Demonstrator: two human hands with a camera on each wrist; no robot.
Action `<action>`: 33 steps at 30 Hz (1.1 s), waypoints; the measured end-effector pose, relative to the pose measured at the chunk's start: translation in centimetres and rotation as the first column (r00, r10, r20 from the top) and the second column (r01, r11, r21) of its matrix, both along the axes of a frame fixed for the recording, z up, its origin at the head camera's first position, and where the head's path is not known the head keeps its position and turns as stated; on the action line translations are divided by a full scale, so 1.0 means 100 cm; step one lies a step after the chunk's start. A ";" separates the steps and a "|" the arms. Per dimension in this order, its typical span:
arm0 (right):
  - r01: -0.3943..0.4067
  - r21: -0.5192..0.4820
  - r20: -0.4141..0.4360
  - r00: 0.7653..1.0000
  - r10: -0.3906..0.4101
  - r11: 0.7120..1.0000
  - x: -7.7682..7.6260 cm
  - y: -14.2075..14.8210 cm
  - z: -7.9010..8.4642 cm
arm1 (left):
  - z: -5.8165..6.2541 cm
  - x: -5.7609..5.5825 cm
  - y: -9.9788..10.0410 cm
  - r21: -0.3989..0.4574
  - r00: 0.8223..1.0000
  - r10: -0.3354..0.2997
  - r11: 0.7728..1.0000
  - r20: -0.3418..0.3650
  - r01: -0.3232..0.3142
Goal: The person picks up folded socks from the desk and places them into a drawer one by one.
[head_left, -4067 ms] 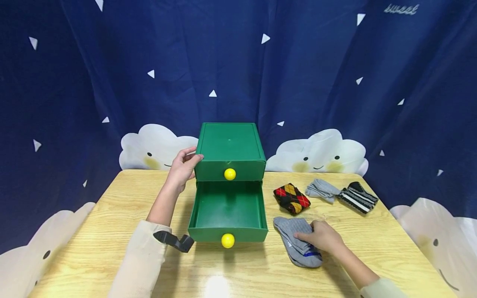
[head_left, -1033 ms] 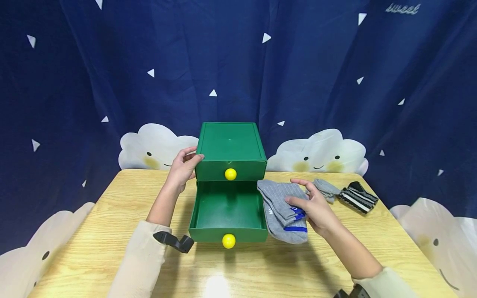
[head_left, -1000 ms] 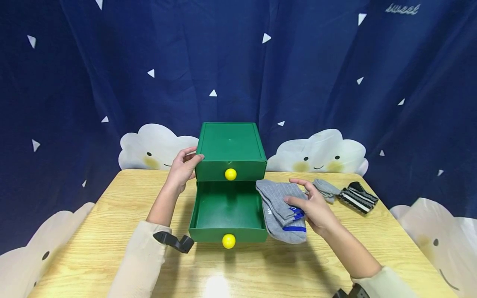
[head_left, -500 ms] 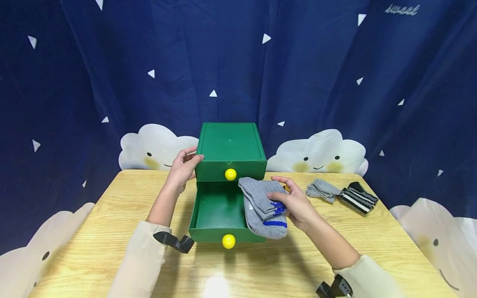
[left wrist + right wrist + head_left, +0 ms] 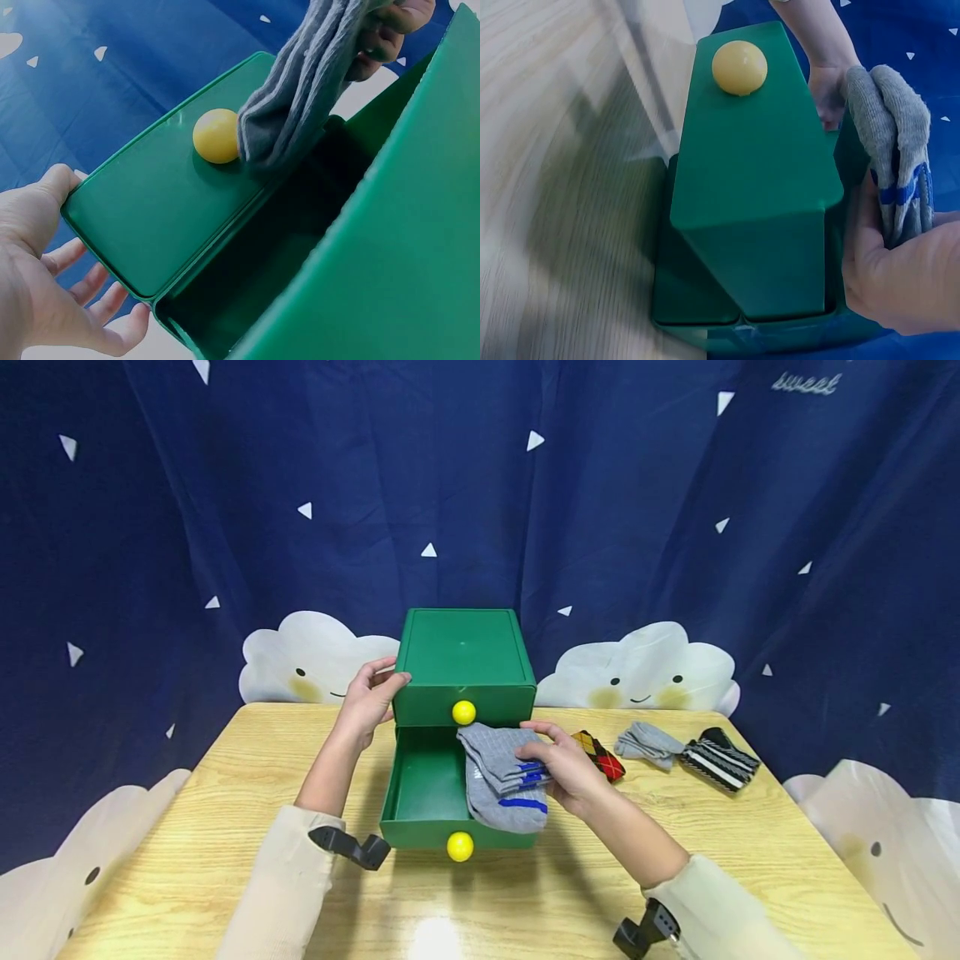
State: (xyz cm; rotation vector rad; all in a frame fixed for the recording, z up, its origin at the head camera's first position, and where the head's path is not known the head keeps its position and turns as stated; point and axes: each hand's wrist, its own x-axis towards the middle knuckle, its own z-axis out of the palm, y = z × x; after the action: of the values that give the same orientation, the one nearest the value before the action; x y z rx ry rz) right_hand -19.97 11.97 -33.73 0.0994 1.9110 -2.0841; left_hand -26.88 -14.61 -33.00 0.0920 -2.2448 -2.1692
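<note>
My right hand (image 5: 573, 770) pinches a folded pair of grey socks (image 5: 501, 768) with blue stripes, thumb in front. The socks hang over the right half of the pulled-out lower drawer (image 5: 423, 785) of a green two-drawer cabinet (image 5: 461, 647). In the right wrist view the socks (image 5: 896, 127) are doubled over above my palm. My left hand (image 5: 365, 702) rests against the cabinet's left side, its thumb at the upper front corner. The left wrist view shows those fingers spread loosely beside the upper drawer (image 5: 157, 210), which is pushed in. Each drawer has a round yellow knob (image 5: 460, 846).
Right of the cabinet lie a red, yellow and black argyle sock bundle (image 5: 602, 758), partly behind my right hand, a grey sock bundle (image 5: 648, 744) and a black-and-white striped bundle (image 5: 720, 760). The wooden table (image 5: 247, 827) ends at a dark blue curtain (image 5: 465, 485).
My right hand picked the grey socks off the table, lifted them and carried them left over the lower drawer. The argyle bundle shows again. My left hand stayed at the cabinet.
</note>
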 end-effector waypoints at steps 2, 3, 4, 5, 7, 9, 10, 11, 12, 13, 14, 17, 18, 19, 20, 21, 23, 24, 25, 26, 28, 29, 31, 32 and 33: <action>-0.005 -0.005 0.006 1.000 0.005 1.000 -0.001 -0.004 0.000 | 0.000 0.000 0.000 0.002 1.000 0.000 1.000 -0.001 0.000; -0.010 -0.007 0.007 1.000 0.010 1.000 -0.002 -0.006 -0.001 | -0.001 0.000 0.000 0.002 1.000 0.000 1.000 -0.002 0.000; -0.013 -0.008 0.010 1.000 0.013 1.000 -0.002 -0.007 -0.002 | -0.001 0.000 0.000 0.001 1.000 -0.001 1.000 -0.002 0.001; -0.017 -0.008 0.012 1.000 0.017 1.000 -0.003 -0.009 -0.003 | 0.000 0.000 0.000 0.002 1.000 -0.001 1.000 -0.002 0.001; -0.016 0.001 0.021 1.000 0.016 1.000 -0.005 -0.013 -0.006 | 0.000 0.000 0.001 0.000 1.000 -0.003 1.000 -0.001 0.003; -0.019 0.015 0.030 0.999 0.018 1.000 -0.006 -0.016 -0.009 | 0.000 0.000 0.001 0.000 1.000 -0.004 1.000 -0.001 0.004; -0.019 0.022 0.035 0.999 0.019 1.000 -0.007 -0.018 -0.010 | 0.000 0.000 0.001 -0.002 1.000 -0.006 1.000 -0.002 0.006; -0.018 0.026 0.040 0.999 0.017 1.000 -0.008 -0.020 -0.011 | 0.000 0.000 0.000 -0.001 1.000 -0.006 1.000 -0.001 0.006; -0.013 0.027 0.044 0.999 0.012 1.000 -0.009 -0.023 -0.012 | 0.000 0.000 0.000 -0.001 1.000 -0.005 1.000 -0.001 0.005; -0.007 0.023 0.048 0.999 0.006 1.000 -0.010 -0.025 -0.013 | 0.000 0.000 0.000 0.000 1.000 -0.004 1.000 -0.002 0.004; 0.001 0.018 0.051 0.999 -0.001 1.000 -0.011 -0.028 -0.014 | 0.000 0.000 0.000 0.001 1.000 -0.003 1.000 -0.003 0.003; 0.025 -0.001 0.064 0.998 -0.025 1.000 -0.014 -0.035 -0.017 | 0.000 -0.001 0.000 0.004 1.000 -0.001 1.000 -0.001 0.001; 0.031 -0.006 0.073 0.997 -0.031 0.999 -0.016 -0.038 -0.018 | 0.000 0.000 0.000 0.003 1.000 -0.002 1.000 -0.001 0.002; 0.036 -0.009 0.080 0.996 -0.035 0.999 -0.017 -0.040 -0.020 | 0.000 0.000 0.000 0.002 1.000 -0.002 1.000 0.000 0.002; 0.041 -0.010 0.086 0.995 -0.040 0.999 -0.019 -0.042 -0.021 | 0.000 0.000 0.000 0.000 1.000 -0.002 1.000 0.001 0.002; 0.044 -0.013 0.094 0.995 -0.043 0.999 -0.021 -0.044 -0.022 | 0.000 0.000 0.000 0.000 1.000 -0.002 1.000 0.003 0.002; 0.041 -0.020 0.101 0.994 -0.039 0.999 -0.025 -0.047 -0.025 | 0.000 0.001 -0.001 -0.001 1.000 -0.003 1.000 0.006 0.003; 0.040 -0.027 0.103 0.994 -0.037 0.999 -0.027 -0.048 -0.026 | 0.000 0.001 0.000 0.000 1.000 -0.004 1.000 0.008 0.004; 0.040 -0.033 0.102 0.994 -0.036 0.999 -0.030 -0.050 -0.027 | 0.000 0.001 0.000 0.002 1.000 -0.003 1.000 0.010 0.003; 0.037 -0.036 0.101 0.994 -0.033 0.999 -0.032 -0.051 -0.028 | 0.001 0.002 0.000 0.004 1.000 -0.005 1.000 0.009 0.005; 0.027 -0.042 0.104 0.994 -0.023 0.999 -0.036 -0.053 -0.030 | 0.001 0.002 0.000 0.004 1.000 -0.009 1.000 0.008 0.009; 0.023 -0.044 0.109 0.994 -0.018 0.999 -0.038 -0.054 -0.031 | 0.001 0.002 0.000 0.002 1.000 -0.009 1.000 0.006 0.009; 0.019 -0.041 0.116 0.993 -0.014 0.999 -0.041 -0.057 -0.032 | 0.001 0.002 0.000 -0.001 1.000 -0.009 1.000 0.002 0.009; 0.016 -0.038 0.120 0.993 -0.012 0.999 -0.042 -0.058 -0.032 | 0.002 0.002 0.000 -0.003 1.000 -0.010 1.000 0.001 0.010; 0.016 -0.036 0.126 0.992 -0.011 0.999 -0.043 -0.060 -0.032 | 0.002 0.002 0.000 -0.004 1.000 -0.009 1.000 -0.001 0.009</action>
State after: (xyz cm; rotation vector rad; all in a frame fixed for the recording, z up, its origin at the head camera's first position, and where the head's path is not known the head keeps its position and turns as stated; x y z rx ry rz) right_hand -24.26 6.00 -36.95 0.2303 1.8022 -2.0689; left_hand -26.69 -14.62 -32.82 0.0812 -2.2538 -2.1688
